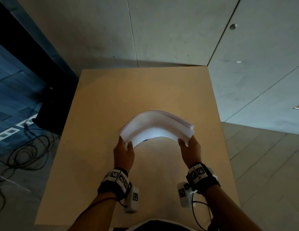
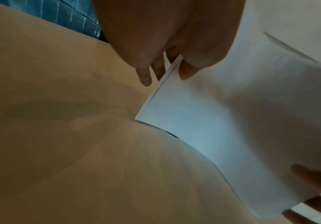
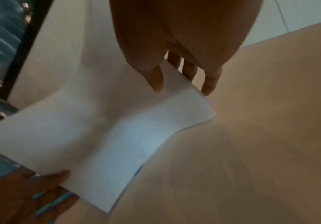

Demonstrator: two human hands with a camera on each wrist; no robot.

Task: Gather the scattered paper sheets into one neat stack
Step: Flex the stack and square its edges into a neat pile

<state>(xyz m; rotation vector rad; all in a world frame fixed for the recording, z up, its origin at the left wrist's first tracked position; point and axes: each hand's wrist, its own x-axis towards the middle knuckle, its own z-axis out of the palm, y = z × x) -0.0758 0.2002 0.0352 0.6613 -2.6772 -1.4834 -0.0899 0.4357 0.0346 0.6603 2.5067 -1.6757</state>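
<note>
Paper stack [image 1: 155,125] hides fingers of both hands in head view; sheet count & wrist views blurred.

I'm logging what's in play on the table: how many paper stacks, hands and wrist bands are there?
Paper stack: 1, bowed upward, held at both ends above the table
Hands: 2, left hand and right hand
Wrist bands: 2, left band, right band
Total: 5

left hand [image 2: 165,45] pinching paper stack [image 2: 223,121] — tan table [image 2: 59,136]

Dim, soft shadows (wrist views blurred)
</note>
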